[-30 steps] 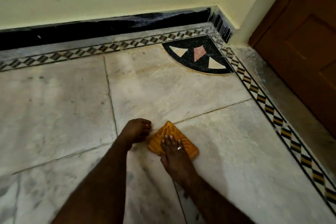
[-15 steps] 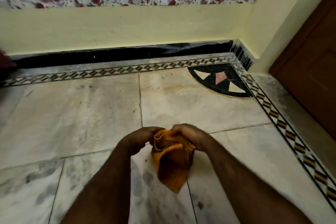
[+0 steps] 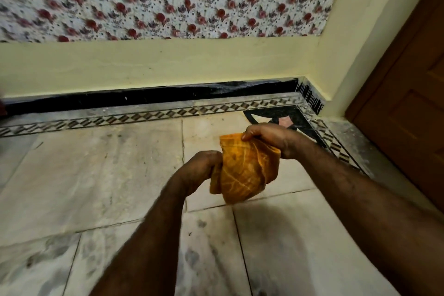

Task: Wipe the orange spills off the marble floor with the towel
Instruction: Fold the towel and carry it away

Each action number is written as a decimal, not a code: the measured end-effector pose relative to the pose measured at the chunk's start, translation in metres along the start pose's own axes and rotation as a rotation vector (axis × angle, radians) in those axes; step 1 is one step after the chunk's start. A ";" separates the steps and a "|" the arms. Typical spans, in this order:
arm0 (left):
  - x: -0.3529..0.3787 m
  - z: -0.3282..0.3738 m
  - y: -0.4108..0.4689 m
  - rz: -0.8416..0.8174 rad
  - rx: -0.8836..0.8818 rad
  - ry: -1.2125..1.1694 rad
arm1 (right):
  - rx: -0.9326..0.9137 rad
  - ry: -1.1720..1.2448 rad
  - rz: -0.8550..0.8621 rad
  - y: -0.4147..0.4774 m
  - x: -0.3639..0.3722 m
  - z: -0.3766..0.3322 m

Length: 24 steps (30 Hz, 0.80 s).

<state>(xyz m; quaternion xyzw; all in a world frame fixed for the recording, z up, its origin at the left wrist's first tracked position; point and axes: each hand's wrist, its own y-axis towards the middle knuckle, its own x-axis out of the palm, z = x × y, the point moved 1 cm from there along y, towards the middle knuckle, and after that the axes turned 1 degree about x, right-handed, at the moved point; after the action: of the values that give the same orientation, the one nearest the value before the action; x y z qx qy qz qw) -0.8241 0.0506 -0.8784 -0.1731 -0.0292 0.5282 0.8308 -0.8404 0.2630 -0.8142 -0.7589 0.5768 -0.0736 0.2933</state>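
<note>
An orange patterned towel (image 3: 242,172) hangs in the air above the marble floor (image 3: 96,175), bunched between both hands. My left hand (image 3: 200,167) grips its left edge. My right hand (image 3: 271,138) pinches its upper right corner, slightly higher and farther away. The towel's lower end droops free, off the floor. Faint yellowish traces show on the pale marble near the border strip (image 3: 206,116); no distinct orange spill is clear to me.
A black skirting (image 3: 168,95) runs along the yellow wall ahead. A patterned inlay border and a dark corner motif (image 3: 295,118) lie at the floor's far right. A brown wooden door (image 3: 408,103) stands at the right. Grey smudges mark the near tiles.
The towel was pressed flat on the floor under my right hand; both hands have lifted it and now hold it higher, spread between them. The view has tilted up toward the wall.
</note>
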 end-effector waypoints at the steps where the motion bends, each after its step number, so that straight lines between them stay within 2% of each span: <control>1: 0.001 0.014 -0.001 0.012 0.046 0.036 | -0.034 -0.012 -0.002 -0.004 -0.005 -0.008; 4: 0.001 0.062 -0.004 0.099 0.228 0.187 | -0.138 -0.061 0.053 -0.018 -0.020 -0.038; 8: -0.002 0.129 -0.014 0.297 0.484 0.542 | -0.260 0.060 0.074 -0.030 -0.045 -0.059; 11: -0.008 0.163 -0.020 0.335 0.522 0.695 | -0.365 0.225 0.003 -0.039 -0.047 -0.058; 14: -0.015 0.179 -0.023 0.376 0.477 0.816 | -0.424 0.241 -0.181 -0.044 -0.038 -0.056; 16: -0.022 0.184 -0.024 0.390 0.444 0.832 | -0.439 0.185 -0.214 -0.042 -0.031 -0.056; 20: -0.036 0.186 -0.024 0.344 0.401 0.767 | -0.446 -0.003 -0.065 -0.043 -0.025 -0.064; 22: -0.041 0.189 -0.027 0.307 0.414 0.697 | -0.462 0.096 -0.040 -0.048 -0.033 -0.073; 24: -0.044 0.193 -0.030 0.285 0.448 0.559 | -0.476 0.395 -0.038 -0.047 -0.044 -0.071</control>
<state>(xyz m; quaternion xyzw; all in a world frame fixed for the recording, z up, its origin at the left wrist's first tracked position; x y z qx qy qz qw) -0.8620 0.0497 -0.6821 -0.1270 0.3385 0.5640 0.7424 -0.8479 0.2854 -0.7210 -0.7878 0.6095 -0.0879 -0.0120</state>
